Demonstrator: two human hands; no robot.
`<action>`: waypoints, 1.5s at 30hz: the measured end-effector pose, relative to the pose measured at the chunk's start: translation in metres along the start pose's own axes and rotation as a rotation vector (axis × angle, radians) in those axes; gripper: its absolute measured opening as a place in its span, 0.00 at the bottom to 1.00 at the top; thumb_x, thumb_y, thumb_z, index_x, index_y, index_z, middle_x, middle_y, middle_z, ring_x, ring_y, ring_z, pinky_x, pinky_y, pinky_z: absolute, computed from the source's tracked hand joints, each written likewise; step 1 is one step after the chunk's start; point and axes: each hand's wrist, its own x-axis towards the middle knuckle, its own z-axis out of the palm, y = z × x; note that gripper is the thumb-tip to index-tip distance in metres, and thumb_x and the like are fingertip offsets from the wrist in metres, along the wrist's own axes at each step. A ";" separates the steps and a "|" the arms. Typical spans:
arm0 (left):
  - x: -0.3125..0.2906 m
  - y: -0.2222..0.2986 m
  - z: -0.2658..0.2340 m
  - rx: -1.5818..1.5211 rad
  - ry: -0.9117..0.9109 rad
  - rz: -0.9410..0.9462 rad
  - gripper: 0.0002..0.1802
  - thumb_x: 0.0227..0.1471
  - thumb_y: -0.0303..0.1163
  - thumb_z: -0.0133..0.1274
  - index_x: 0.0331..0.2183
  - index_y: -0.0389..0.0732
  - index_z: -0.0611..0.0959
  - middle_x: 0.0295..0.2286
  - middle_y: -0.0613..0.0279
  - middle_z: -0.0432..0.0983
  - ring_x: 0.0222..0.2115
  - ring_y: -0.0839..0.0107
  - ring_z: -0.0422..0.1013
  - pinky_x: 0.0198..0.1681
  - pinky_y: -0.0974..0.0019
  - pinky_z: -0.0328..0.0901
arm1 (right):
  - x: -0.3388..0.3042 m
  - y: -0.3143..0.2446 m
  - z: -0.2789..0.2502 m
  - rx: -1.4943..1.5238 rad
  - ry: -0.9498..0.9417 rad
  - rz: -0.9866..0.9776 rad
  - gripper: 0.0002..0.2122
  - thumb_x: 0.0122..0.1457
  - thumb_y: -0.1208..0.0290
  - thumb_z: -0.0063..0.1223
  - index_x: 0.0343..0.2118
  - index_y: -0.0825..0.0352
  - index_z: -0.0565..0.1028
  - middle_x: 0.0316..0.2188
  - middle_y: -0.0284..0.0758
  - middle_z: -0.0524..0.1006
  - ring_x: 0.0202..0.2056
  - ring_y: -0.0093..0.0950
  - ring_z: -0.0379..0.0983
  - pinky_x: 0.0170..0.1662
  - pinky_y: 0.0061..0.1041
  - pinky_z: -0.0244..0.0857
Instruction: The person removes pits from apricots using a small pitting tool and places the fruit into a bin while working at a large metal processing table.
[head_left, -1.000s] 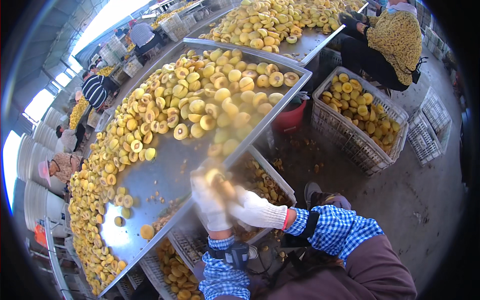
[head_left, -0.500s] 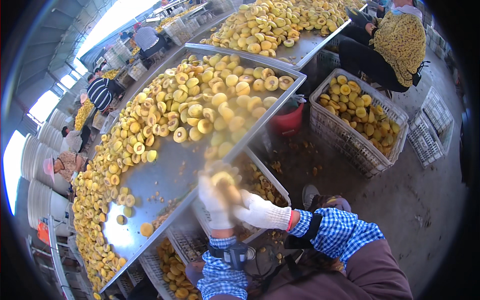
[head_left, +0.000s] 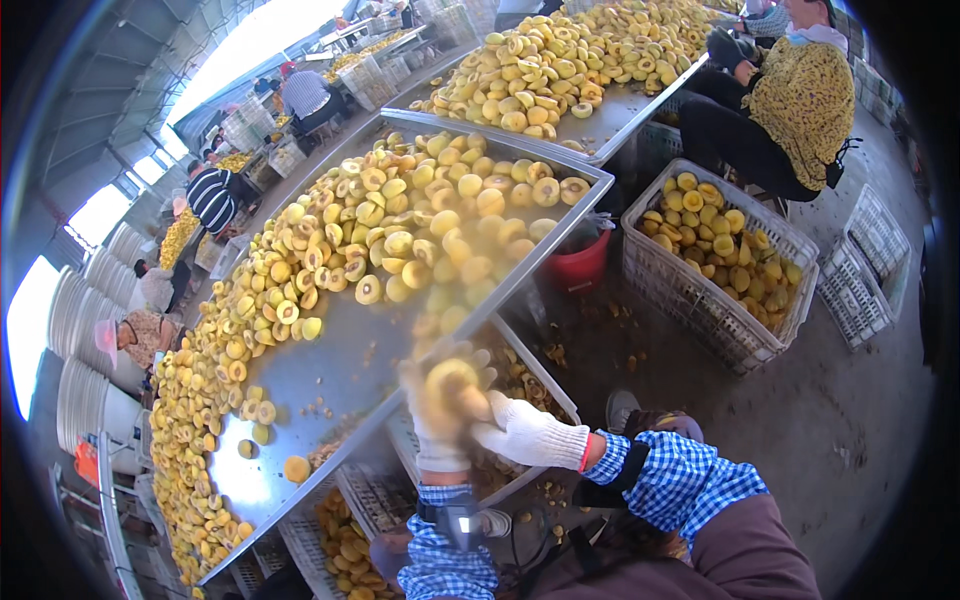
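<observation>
My left hand [head_left: 436, 438], in a white knit glove, is wrapped around a halved yellow peach [head_left: 446, 386] above the table's near edge; a blurred patch in the picture smears its outline. My right hand [head_left: 535, 434], gloved alike, comes in from the right with bent fingers closed at the fruit's cut side. Whatever those fingers grip is hidden by the blur. Ahead of both hands, many peach halves [head_left: 370, 210] lie heaped along the far and left sides of a sloping metal table [head_left: 335, 365].
Below the hands stand plastic crates [head_left: 548, 370] with fruit scraps. A white crate [head_left: 700, 310] of yellow halves and a red bucket [head_left: 580, 262] are at right. Another loaded metal table [head_left: 630, 118] adjoins at the back, with a seated person [head_left: 800, 110] beside it.
The peach half has turned in my left hand, showing its round face more. My right hand has moved slightly right and down. The whole view has shifted a little.
</observation>
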 end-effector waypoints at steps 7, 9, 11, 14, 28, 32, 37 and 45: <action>0.005 -0.010 -0.004 0.154 0.098 0.110 0.34 0.57 0.59 0.33 0.44 0.36 0.73 0.37 0.51 0.73 0.34 0.56 0.74 0.34 0.56 0.72 | 0.003 -0.004 0.000 0.151 -0.036 0.030 0.16 0.56 0.62 0.48 0.40 0.70 0.67 0.29 0.44 0.75 0.29 0.39 0.74 0.34 0.34 0.67; 0.005 -0.010 -0.006 0.149 0.104 0.107 0.34 0.57 0.59 0.33 0.44 0.36 0.73 0.36 0.51 0.74 0.33 0.56 0.74 0.33 0.57 0.72 | 0.003 -0.003 -0.007 0.178 -0.091 0.046 0.14 0.56 0.63 0.47 0.39 0.69 0.67 0.26 0.41 0.75 0.26 0.34 0.74 0.30 0.31 0.68; 0.003 -0.010 -0.006 0.145 0.112 0.105 0.35 0.57 0.59 0.33 0.43 0.35 0.74 0.35 0.50 0.74 0.32 0.56 0.74 0.32 0.57 0.72 | -0.001 -0.004 -0.012 0.600 -0.374 0.174 0.10 0.58 0.66 0.46 0.36 0.67 0.67 0.21 0.32 0.71 0.20 0.23 0.69 0.23 0.23 0.64; -0.003 -0.009 -0.001 0.258 0.137 0.152 0.34 0.58 0.58 0.32 0.42 0.35 0.74 0.34 0.50 0.74 0.30 0.56 0.75 0.30 0.58 0.72 | -0.009 -0.015 -0.009 0.695 -0.327 0.214 0.08 0.59 0.65 0.44 0.34 0.64 0.65 0.17 0.28 0.67 0.14 0.17 0.62 0.16 0.18 0.58; -0.011 0.009 -0.005 0.285 0.038 -0.167 0.35 0.58 0.56 0.31 0.40 0.32 0.75 0.34 0.48 0.75 0.30 0.54 0.73 0.33 0.55 0.70 | -0.010 -0.002 0.000 0.557 -0.336 0.137 0.08 0.59 0.65 0.44 0.32 0.64 0.65 0.15 0.28 0.67 0.11 0.18 0.61 0.14 0.19 0.57; -0.011 0.017 -0.005 0.200 -0.001 -0.312 0.35 0.56 0.59 0.36 0.36 0.34 0.78 0.31 0.49 0.76 0.27 0.54 0.74 0.31 0.54 0.71 | -0.010 -0.008 -0.017 0.682 -0.522 0.098 0.09 0.59 0.64 0.46 0.29 0.64 0.66 0.14 0.28 0.66 0.11 0.18 0.61 0.14 0.19 0.56; -0.010 0.005 -0.006 0.245 0.095 -0.250 0.33 0.56 0.58 0.36 0.35 0.34 0.78 0.29 0.49 0.76 0.25 0.55 0.74 0.30 0.53 0.71 | -0.014 0.000 -0.003 0.774 -0.444 0.139 0.09 0.58 0.64 0.47 0.26 0.63 0.67 0.14 0.27 0.65 0.12 0.17 0.60 0.13 0.18 0.54; -0.019 0.012 -0.006 -0.003 -0.002 -0.373 0.29 0.57 0.54 0.39 0.39 0.35 0.77 0.33 0.52 0.76 0.30 0.57 0.73 0.33 0.57 0.70 | -0.015 -0.006 -0.012 1.203 -0.706 0.304 0.04 0.60 0.66 0.48 0.31 0.59 0.69 0.20 0.20 0.65 0.19 0.12 0.59 0.19 0.13 0.53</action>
